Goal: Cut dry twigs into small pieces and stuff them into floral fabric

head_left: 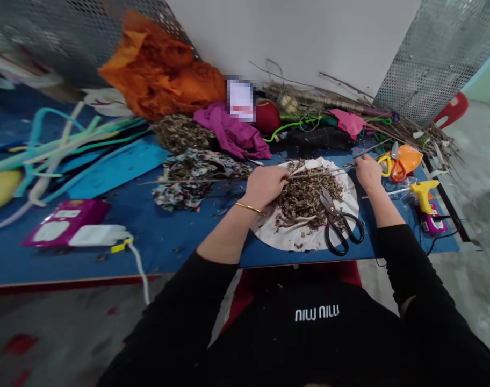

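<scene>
Left hand and right hand, each with fingers clamped on a thin twig, above dried leaves heaped on a white cloth near the front edge of the worktop. Black-handled scissors lie across the leaves' right side.

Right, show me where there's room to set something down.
Blue tabletop lies bare, bar crumbs, between the white cable and left forearm, below the floral cloth; a thinner strip fronts the purple box. Crowded: the white cloth, under dried plant bits and black-handled scissors; the back, around the magenta cloth; the right end, around the yellow glue gun.
</scene>
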Action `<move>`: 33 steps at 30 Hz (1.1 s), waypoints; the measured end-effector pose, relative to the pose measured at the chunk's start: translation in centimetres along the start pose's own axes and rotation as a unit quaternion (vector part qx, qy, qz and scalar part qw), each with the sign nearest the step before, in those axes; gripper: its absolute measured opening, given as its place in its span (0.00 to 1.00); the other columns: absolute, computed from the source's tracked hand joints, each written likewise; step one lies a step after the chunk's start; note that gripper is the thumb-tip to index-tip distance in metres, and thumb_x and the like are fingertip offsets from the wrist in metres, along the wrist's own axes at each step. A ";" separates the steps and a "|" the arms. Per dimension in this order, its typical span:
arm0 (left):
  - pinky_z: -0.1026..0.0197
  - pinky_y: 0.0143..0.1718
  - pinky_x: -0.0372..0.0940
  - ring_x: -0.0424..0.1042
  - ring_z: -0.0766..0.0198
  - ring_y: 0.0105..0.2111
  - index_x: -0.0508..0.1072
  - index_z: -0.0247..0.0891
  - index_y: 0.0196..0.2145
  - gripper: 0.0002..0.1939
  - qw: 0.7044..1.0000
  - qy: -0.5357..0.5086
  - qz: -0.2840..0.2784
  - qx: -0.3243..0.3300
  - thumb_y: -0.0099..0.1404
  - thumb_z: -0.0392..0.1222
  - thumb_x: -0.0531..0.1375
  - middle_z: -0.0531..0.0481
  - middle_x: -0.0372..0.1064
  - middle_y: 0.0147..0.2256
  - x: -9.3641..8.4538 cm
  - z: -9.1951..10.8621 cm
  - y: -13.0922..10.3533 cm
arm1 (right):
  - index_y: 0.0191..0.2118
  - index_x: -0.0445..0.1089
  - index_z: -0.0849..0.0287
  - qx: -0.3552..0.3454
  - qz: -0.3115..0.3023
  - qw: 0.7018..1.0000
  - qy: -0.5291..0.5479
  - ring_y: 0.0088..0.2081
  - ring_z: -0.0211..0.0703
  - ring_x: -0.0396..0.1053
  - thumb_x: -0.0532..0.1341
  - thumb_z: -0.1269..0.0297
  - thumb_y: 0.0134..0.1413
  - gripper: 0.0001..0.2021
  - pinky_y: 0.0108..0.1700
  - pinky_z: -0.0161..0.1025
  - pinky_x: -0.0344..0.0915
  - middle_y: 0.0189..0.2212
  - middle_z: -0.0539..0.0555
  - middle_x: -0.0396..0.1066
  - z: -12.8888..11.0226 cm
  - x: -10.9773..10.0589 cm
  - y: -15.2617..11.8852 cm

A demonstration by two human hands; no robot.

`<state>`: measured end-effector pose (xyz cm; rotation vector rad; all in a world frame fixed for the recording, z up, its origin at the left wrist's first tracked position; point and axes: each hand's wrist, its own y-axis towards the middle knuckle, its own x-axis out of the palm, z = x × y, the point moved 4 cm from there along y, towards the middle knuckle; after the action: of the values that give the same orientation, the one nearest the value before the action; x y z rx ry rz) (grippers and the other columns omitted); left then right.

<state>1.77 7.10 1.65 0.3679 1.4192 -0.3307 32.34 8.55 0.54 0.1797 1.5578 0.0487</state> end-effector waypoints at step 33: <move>0.45 0.51 0.66 0.75 0.47 0.47 0.81 0.44 0.44 0.16 0.973 -0.130 0.188 -0.021 0.74 0.46 0.53 0.39 0.79 0.44 -0.7 -2.8 1.7 | 0.57 0.70 0.62 0.016 0.000 0.994 0.112 0.58 0.54 0.68 0.49 0.63 0.70 0.19 0.62 0.49 0.63 0.57 0.68 0.72 -3.0 2.6 -2.6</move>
<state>-0.03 9.86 2.15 0.5289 1.0717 -0.0362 29.21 6.66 -2.43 0.2051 1.7826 0.0463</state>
